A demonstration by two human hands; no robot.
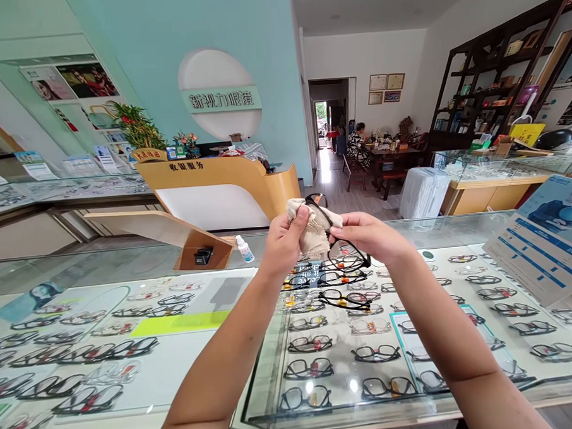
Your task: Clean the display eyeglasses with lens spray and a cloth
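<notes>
Above the glass counter, I hold a pair of dark-framed glasses point(348, 255) tilted in the air with both hands. My left hand point(285, 241) is closed on a beige cleaning cloth point(314, 238), its thumb pressing the cloth against one lens side. With its fingers pinched near the middle of the frame, my right hand point(370, 235) grips the glasses and an edge of the cloth. The other lens hangs free below the right fingers. A small white spray bottle point(244, 248) stands on the counter, left of my left hand.
Below my arms, the glass display counter point(270, 392) holds rows of glasses. A tilted wooden stand point(206, 244) is at left, and a blue-and-white sign point(545, 241) at right. Farther back are a cash desk point(275, 186) and a person point(358, 142) seated by a table.
</notes>
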